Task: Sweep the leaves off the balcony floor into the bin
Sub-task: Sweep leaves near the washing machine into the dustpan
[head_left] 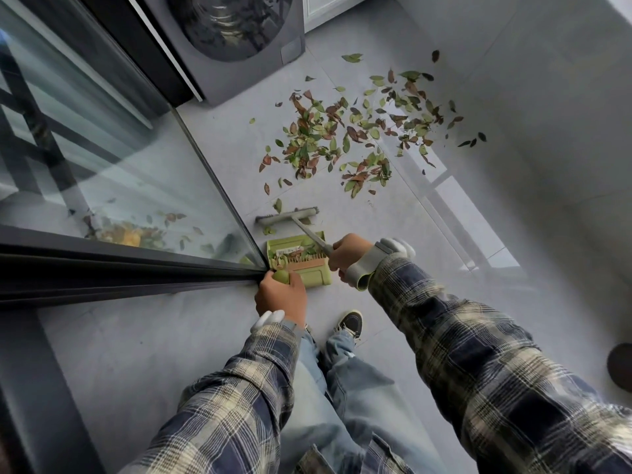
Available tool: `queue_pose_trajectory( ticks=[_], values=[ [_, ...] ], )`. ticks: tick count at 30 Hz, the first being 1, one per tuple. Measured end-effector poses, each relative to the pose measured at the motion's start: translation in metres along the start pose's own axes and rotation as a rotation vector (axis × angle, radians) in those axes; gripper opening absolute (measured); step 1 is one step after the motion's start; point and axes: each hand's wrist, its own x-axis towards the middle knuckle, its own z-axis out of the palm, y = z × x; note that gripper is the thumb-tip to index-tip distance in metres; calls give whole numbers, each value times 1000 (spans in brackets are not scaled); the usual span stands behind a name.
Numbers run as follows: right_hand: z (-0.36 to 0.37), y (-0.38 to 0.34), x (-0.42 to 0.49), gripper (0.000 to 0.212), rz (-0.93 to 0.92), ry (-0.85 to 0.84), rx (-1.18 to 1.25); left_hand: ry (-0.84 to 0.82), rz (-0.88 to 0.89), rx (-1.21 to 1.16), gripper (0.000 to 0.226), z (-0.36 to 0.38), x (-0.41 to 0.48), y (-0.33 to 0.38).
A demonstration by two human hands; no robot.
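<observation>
While the balcony floor (444,254) carries a broad scatter of leaves (345,135) toward its far edge, the green dustpan (313,278) stands at the left edge beside the door track (136,268), mouth facing them and holding a few. The broom (287,215) rests its head just beyond the pan's lip, placed to draw leaves in. The left hand (282,297) grips the dustpan's handle, steadying it; the right hand (349,256) curls its fingers round the broom's shaft.

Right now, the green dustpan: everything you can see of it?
The dustpan is light green, plastic-looking, with a row of comb teeth across it and a few leaves inside. It sits on the grey floor by the sliding door track, mouth toward the broom head. The left hand grips its green handle top.
</observation>
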Motion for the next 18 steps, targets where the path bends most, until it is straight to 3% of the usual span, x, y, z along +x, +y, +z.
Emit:
queue_pose_trajectory(
  ticks=[2,8,18],
  values=[
    [2,22,24,42,49,28,-87,-2,0,-5,15,0,1,0],
    [-53,-7,-60,6,-9,84,5,-10,13,10,15,2,3,4],
    [-40,-20,-41,8,-84,102,237,-8,24,14,18,-1,12,2]
  ],
)
